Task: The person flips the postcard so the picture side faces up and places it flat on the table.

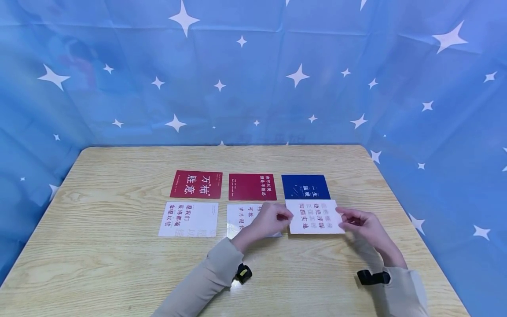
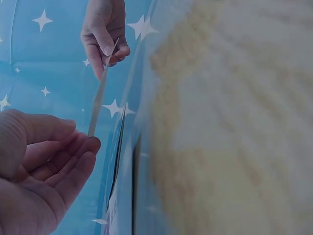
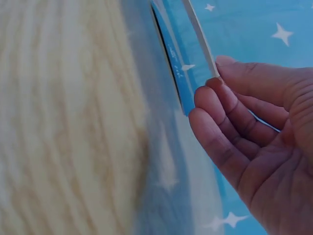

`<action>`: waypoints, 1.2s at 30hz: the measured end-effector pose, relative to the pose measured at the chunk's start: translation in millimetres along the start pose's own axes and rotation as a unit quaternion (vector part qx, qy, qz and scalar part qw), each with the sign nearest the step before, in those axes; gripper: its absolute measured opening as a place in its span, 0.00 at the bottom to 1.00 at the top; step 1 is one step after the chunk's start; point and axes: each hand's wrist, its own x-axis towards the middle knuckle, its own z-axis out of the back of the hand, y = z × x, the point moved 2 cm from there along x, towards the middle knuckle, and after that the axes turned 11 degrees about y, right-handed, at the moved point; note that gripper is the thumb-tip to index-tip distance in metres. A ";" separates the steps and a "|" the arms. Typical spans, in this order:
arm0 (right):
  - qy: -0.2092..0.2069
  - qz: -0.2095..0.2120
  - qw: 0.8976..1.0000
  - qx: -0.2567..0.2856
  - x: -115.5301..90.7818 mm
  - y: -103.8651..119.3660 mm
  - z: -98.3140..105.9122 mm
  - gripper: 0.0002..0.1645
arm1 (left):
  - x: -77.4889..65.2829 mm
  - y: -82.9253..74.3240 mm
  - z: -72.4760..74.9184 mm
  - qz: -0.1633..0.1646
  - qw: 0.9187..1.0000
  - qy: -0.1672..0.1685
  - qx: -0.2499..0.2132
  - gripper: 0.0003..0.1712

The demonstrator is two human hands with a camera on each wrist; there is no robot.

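A white card (image 1: 313, 216) with rows of dark and pale grey characters is held up between both hands, slightly above the table. My left hand (image 1: 269, 220) pinches its left edge by thumb and fingertips. At the opposite edge, my right hand (image 1: 362, 226) has the card between thumb and index finger, other fingers loosely bent. Seen edge-on in the left wrist view, the card (image 2: 99, 100) spans from one hand to the other. Behind it a blue card (image 1: 305, 187) lies partly covered in the head view. Beneath the left hand lies another white card (image 1: 236, 220), partly hidden.
Two red cards, one with large characters (image 1: 196, 184) and one with smaller text (image 1: 252, 186), lie in the back row. A white card (image 1: 188, 219) lies front left. The wooden table (image 1: 99, 264) meets a blue star-patterned cloth (image 1: 253, 79) behind and at the sides.
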 end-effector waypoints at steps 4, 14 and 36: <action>0.017 -0.003 1.000 -0.003 -0.6 -3.7 -2.0 0.24 | -2.2 0.5 -3.4 0.021 0.999 0.023 0.012 0.08; 0.037 -0.023 0.998 -0.034 2.5 -8.1 -4.5 0.22 | 1.9 -3.9 -7.3 0.022 0.997 0.056 0.054 0.15; 0.063 -0.116 0.981 -0.142 19.5 2.2 -5.7 0.20 | 18.1 -16.7 -12.8 0.155 0.982 0.078 0.078 0.29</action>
